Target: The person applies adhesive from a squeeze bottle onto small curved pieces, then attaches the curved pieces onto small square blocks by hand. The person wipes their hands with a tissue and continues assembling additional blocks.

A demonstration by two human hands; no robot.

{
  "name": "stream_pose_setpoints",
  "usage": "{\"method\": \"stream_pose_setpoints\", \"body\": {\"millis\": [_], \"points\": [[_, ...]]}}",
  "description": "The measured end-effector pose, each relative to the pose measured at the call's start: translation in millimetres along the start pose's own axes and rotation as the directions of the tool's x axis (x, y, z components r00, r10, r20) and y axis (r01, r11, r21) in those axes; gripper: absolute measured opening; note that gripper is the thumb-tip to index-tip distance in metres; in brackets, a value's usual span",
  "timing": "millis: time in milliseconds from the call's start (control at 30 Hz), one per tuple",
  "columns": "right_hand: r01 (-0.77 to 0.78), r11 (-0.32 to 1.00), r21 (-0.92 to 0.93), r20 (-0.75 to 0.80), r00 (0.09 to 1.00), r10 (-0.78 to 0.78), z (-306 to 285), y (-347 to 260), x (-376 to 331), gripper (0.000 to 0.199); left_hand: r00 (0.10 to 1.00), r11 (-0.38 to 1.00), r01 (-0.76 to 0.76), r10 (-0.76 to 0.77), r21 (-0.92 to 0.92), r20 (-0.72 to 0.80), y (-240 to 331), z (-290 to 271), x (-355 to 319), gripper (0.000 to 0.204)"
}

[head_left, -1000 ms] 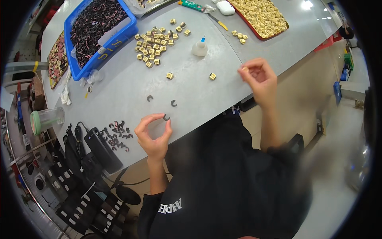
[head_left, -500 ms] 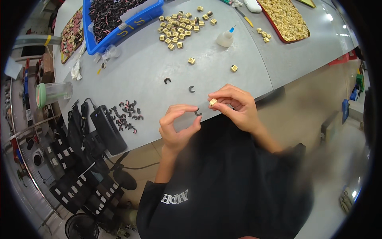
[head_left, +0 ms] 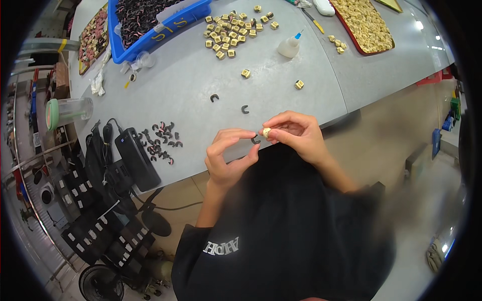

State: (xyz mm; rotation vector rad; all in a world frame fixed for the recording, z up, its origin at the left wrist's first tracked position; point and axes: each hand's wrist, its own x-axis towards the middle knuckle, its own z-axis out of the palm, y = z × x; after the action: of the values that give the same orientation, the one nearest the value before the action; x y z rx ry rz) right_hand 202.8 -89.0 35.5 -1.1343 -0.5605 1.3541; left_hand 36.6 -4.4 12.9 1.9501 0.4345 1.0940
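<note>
the left hand [head_left: 228, 158] pinches a small black c-shaped clip [head_left: 255, 140] between thumb and forefinger, just above the near edge of the grey table [head_left: 281, 85]. the clip is too small to tell which way its open side faces. the right hand [head_left: 296, 134] grips a small tan cube-shaped part [head_left: 265, 132] at its fingertips, touching or just beside the clip. two more black clips [head_left: 244, 109] lie on the table beyond the hands, and a heap of tan cubes [head_left: 232, 31] sits farther back beside a small glue bottle [head_left: 289, 46].
</note>
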Motion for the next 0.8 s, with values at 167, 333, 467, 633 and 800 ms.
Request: {"method": "stream_pose_setpoints", "body": {"millis": [167, 333, 467, 633, 800], "points": [[-0.054, 0.999, 0.002, 0.051, 0.997, 0.053, 0, -3, 0, 0.017, 1.000, 1.000, -0.023, 0.023, -0.009, 0.005, 1, 1, 1, 0.062], [-0.111, 0.994, -0.022, 0.107, 0.988, 0.112, -2, -4, 1, 0.016, 1.000, 0.999, -0.024, 0.025, -0.022, 0.020, 1, 1, 1, 0.063], [-0.125, 0.989, 0.078, 0.141, 0.984, 0.113, -3, -1, 1, 0.014, 0.999, 0.993, -0.007, 0.002, -0.118, -0.036, 1, 3, 0, 0.058], [-0.175, 0.948, 0.266, 0.209, 0.971, 0.120, 1, 7, 1, 0.022, 0.998, 0.986, 0.037, -0.045, -0.164, -0.045, 8, 1, 2, 0.061], [-0.220, 0.823, 0.524, 0.294, 0.953, 0.068, 4, 15, -2, 0.034, 0.999, 0.986, 0.029, -0.031, -0.161, -0.013, 16, -1, 5, 0.062]]}}
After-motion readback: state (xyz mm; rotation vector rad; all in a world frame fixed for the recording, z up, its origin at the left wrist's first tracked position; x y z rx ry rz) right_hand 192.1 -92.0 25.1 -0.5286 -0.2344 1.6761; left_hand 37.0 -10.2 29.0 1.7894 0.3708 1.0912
